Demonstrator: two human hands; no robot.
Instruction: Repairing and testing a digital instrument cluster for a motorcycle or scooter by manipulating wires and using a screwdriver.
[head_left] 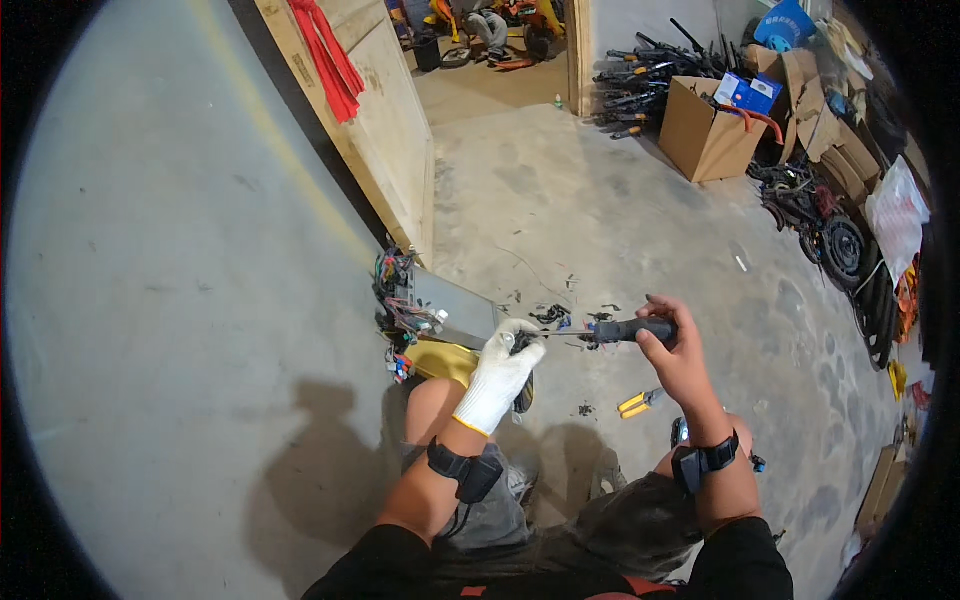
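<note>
My left hand (498, 378), in a white knit glove, is closed around a small dark part (521, 342) whose kind I cannot make out. In my bare right hand (680, 350) is the black handle of a screwdriver (634, 330). Its thin metal shaft points left and reaches the dark part at my left fingers; the tip itself is hidden there. Below my hands, several small black pieces (549, 314) lie scattered on the concrete floor. A pair of yellow-handled pliers (638, 403) rests on the floor under my right hand.
A grey metal box (455, 305) with bundled wires and connectors (396, 300) stands against the left wall. Beyond it is an open wooden door (385, 110). At the far right are a cardboard box (703, 135), a heap of black rods (650, 80) and a wheel (843, 245).
</note>
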